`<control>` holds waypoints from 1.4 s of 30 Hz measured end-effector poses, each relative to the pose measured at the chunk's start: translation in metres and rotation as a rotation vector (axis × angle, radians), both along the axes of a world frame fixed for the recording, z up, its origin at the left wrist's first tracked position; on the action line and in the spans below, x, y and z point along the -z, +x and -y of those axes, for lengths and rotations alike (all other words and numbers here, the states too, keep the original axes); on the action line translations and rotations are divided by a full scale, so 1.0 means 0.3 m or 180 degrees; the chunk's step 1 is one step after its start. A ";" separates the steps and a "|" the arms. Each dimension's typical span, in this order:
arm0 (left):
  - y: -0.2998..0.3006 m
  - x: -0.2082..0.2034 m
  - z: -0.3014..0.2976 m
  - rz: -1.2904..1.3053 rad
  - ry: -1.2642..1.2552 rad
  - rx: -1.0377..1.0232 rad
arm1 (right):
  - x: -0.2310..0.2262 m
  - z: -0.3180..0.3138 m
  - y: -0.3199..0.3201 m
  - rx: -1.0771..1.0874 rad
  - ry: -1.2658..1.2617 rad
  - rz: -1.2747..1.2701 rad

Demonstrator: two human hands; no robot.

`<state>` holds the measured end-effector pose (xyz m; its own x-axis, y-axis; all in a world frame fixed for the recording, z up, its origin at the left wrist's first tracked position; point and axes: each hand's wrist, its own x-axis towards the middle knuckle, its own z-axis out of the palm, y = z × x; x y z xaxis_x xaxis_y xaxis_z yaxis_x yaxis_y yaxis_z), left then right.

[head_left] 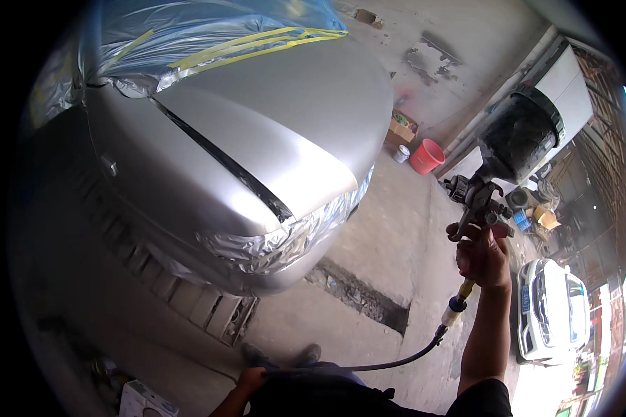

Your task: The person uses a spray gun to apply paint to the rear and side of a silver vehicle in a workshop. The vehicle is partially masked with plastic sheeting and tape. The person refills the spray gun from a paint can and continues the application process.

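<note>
My right hand [485,258] is raised on the right, its fingers wrapped round the handle of a paint spray gun [478,201]. A dark paint cup [523,135] sits on top of the gun. From the handle, an air hose [389,365] curves down and left across my body. At the lower edge my left hand [252,379] is closed round that hose. To the left stands a silver car [257,111], its fender and hood bare. Blue plastic sheeting [229,17], yellow tape [257,43] and silver masking film [275,243] cover other parts. The gun is apart from the car.
A red bucket [426,157], a small can [401,153] and a cardboard box [401,128] stand along the wall. Beside the car are a floor trench [362,295] and a grating [181,295]. A white car [551,309] is parked at right. A white box [146,402] lies lower left.
</note>
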<state>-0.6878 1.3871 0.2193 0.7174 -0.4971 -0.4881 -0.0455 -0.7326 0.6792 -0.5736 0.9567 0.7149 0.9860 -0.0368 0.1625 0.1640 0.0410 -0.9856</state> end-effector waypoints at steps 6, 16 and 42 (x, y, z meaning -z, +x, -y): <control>0.004 -0.047 -0.005 -0.0251 -0.0274 -0.0115 | 0.041 0.246 0.000 0.1744 -0.0543 -0.0961; -0.017 -0.131 -0.159 -0.0188 0.0022 -0.0246 | 0.042 0.182 -0.059 0.2308 -0.0569 -0.0616; 0.247 -0.134 -0.670 -0.0405 -0.0596 0.0332 | -0.422 -1.061 0.400 0.0720 -0.0886 -0.0134</control>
<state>-0.6137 1.5881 0.2597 0.5961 -0.6556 -0.4636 -0.0197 -0.5891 0.8078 -0.4538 1.2751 0.8416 0.9640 -0.2148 0.1564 0.0973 -0.2625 -0.9600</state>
